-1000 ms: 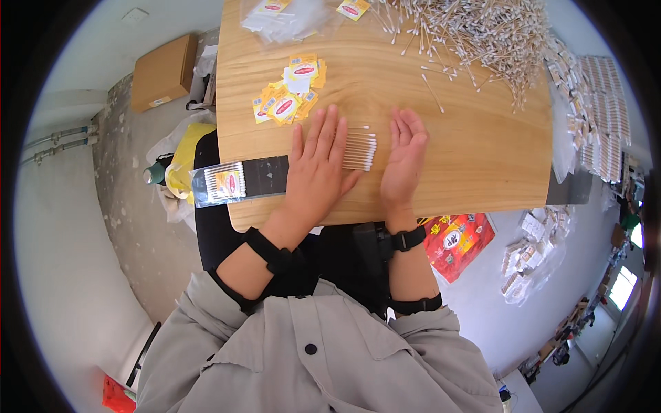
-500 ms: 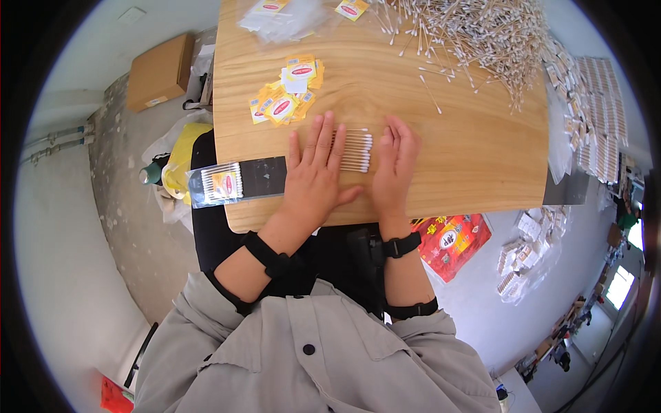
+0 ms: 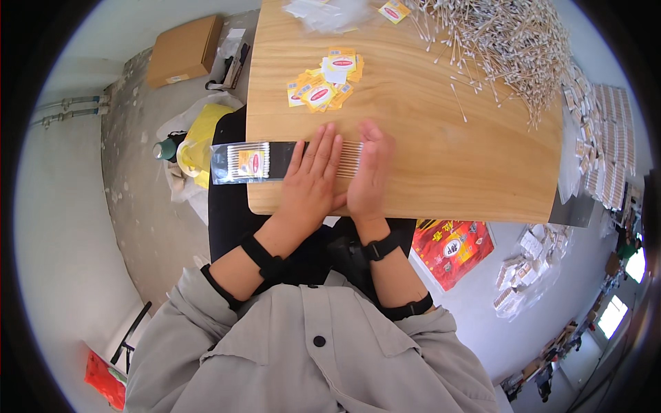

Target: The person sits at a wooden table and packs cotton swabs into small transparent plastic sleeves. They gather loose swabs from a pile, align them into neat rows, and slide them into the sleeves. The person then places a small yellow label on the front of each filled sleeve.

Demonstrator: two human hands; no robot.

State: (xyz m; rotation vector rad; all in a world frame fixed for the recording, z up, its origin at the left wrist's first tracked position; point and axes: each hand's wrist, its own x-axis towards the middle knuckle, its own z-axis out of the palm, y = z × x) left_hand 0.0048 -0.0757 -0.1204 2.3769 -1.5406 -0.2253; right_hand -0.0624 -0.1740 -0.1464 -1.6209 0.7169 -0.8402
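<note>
My left hand (image 3: 310, 182) lies flat, palm down, with its fingers stretched out over a row of cotton swabs (image 3: 350, 162) on the wooden table. My right hand (image 3: 370, 179) stands on its edge against the swabs' right ends, fingers extended and slightly blurred. Left of my left hand runs a flat dark strip (image 3: 280, 155). A clear plastic bag (image 3: 219, 165) sits around its left end, overhanging the table's left edge. Inside the bag are more lined-up swabs and a yellow-and-white card (image 3: 251, 164). My left palm hides part of the row.
Yellow cards (image 3: 319, 95) lie in a loose pile beyond my hands, with clear bags (image 3: 327, 14) farther back. A large heap of loose swabs (image 3: 509, 48) covers the far right. Packed swabs (image 3: 609, 144) are stacked beyond the right edge. A cardboard box (image 3: 184, 51) stands on the floor at left.
Both hands and the swab row have moved left relative to the table. My right hand has closed in from a small gap to the swabs' right ends. The whole view has shifted slightly.
</note>
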